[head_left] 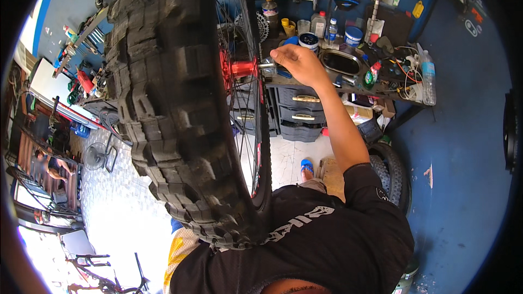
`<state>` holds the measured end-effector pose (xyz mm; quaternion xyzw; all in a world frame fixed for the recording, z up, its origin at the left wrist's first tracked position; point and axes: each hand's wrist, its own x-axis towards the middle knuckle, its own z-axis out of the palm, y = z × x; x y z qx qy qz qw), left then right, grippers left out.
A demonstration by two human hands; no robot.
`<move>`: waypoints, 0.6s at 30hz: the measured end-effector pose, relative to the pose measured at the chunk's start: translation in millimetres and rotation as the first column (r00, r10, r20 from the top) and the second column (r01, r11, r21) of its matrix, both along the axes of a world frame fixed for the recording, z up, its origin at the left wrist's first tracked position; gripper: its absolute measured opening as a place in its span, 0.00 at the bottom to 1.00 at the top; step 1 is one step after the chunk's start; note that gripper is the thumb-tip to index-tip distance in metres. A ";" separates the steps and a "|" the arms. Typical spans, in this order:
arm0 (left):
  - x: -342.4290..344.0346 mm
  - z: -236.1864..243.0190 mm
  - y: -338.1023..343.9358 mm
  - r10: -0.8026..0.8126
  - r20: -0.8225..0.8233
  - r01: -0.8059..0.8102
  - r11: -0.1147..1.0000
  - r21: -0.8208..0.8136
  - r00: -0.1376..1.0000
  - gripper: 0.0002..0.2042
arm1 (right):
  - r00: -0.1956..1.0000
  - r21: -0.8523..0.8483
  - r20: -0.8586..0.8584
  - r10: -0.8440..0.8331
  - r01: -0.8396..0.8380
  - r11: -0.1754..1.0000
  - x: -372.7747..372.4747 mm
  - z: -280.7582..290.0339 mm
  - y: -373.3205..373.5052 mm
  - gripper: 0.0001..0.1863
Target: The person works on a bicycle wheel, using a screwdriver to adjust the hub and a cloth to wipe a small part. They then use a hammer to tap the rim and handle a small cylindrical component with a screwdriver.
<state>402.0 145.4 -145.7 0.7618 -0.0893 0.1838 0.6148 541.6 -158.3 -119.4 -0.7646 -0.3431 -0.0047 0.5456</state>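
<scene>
A big bicycle wheel stands upright in front of me, its knobbly black tyre (169, 103) filling the left middle and its lower edge against my black shirt. From its red hub (241, 68) a silver axle end (266, 66) sticks out to the right. My right hand (299, 64) is closed at that axle end, fingers curled; the fingertips are partly hidden. My left hand is out of sight, with the wheel covering that side.
Behind the wheel runs a cluttered workbench with bottles, a blue-and-white tub (353, 36), a metal tray (341, 62) and a water bottle (428, 79). Black drawers (299, 114) sit below. Spare tyres (393, 177) lean by the blue wall. A fan (95, 156) and another person (54, 166) are at left.
</scene>
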 end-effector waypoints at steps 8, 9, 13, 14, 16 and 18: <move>3.0 -10.1 20.7 -0.009 0.012 0.008 0.999 0.045 1.000 0.16 | 0.934 -0.132 -0.261 0.246 -0.287 0.949 13.2 -5.8 10.7 0.27; 4.6 -10.9 19.9 0.025 0.021 -0.026 0.998 0.059 0.999 0.16 | 0.925 -0.111 -0.278 0.261 -0.300 0.947 15.6 -8.5 12.5 0.26; 1.5 -4.4 9.4 0.069 0.004 -0.069 0.998 0.012 0.998 0.13 | 0.984 -0.203 -0.056 0.169 -0.177 0.963 2.3 -3.4 11.1 0.18; -0.1 -5.2 10.4 0.030 0.063 -0.028 0.999 -0.032 0.998 0.13 | 0.982 -0.153 0.101 0.160 -0.143 0.978 -2.2 -4.1 13.4 0.16; -1.5 -7.4 7.4 -0.045 0.181 0.068 0.991 -0.119 0.982 0.14 | 0.911 -0.044 0.400 0.103 -0.093 0.995 -10.4 -6.6 16.3 0.14; -3.8 -4.9 4.5 0.020 0.187 -0.013 0.999 -0.040 0.982 0.10 | 0.894 -0.042 0.440 0.082 -0.070 0.997 -13.7 -6.3 14.3 0.13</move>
